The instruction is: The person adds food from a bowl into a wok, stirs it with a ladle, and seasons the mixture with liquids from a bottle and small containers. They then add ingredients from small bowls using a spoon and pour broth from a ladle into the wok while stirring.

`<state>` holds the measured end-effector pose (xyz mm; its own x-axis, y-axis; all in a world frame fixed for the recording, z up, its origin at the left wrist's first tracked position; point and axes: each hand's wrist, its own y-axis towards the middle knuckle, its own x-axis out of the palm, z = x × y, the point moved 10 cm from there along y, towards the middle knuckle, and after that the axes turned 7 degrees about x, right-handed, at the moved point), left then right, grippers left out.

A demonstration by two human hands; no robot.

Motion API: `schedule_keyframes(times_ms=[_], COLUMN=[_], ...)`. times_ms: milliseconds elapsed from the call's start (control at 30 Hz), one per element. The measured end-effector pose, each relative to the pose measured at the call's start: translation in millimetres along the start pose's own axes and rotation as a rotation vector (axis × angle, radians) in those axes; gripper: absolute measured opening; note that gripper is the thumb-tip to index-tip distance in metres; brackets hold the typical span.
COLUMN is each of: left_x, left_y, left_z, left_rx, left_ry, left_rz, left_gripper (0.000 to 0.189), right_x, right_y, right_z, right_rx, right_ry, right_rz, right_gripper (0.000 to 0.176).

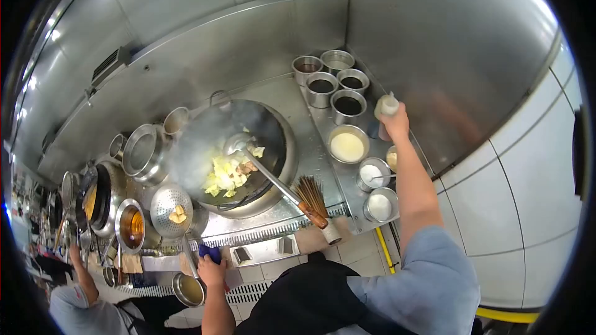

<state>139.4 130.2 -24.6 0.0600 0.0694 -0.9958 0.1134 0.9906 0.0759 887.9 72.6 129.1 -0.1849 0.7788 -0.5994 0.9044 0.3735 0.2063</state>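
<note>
My right hand [396, 121] is closed around a pale plastic bottle [387, 107] beside the metal seasoning pots. My left hand [213, 271] is low at the stove's front edge, its fingers closed on a dark blue cloth [210, 252]. A steaming wok [273, 127] sits on the burner with chopped pale green cabbage [225, 175] and a few brownish pieces in it. A ladle [273, 178] rests across the wok, bowl inside and wooden handle over the near rim. Left of the wok, a perforated skimmer [166, 206] holds a few pale yellow slices [178, 214].
Pots of dark sauce [348, 105], creamy liquid [347, 147] and white powder [379, 207] line the right shelf. A bamboo brush [310, 192] lies beside the ladle handle. An oil pot [131, 226] stands left. Another person [77, 304] works at far left.
</note>
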Motion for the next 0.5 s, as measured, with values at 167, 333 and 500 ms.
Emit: schedule_keyframes(times_ms=[167, 333, 500], left_x=[17, 13, -56], left_y=[14, 19, 36], left_z=[-27, -40, -6], left_rx=[-0.224, -0.583, -0.318], left_ry=[-0.283, -1.794, -2.556], left_rz=[-0.117, 0.015, 0.072], left_gripper=[0.033, 0.025, 0.052], right_x=[58, 40, 35], right_y=[18, 16, -128], right_z=[113, 125, -80], right_rx=[0.104, 0.034, -0.233], right_ry=[-0.024, -0.151, 0.116], right_rz=[-0.012, 0.142, -0.218], right_gripper=[0.068, 0.068, 0.053])
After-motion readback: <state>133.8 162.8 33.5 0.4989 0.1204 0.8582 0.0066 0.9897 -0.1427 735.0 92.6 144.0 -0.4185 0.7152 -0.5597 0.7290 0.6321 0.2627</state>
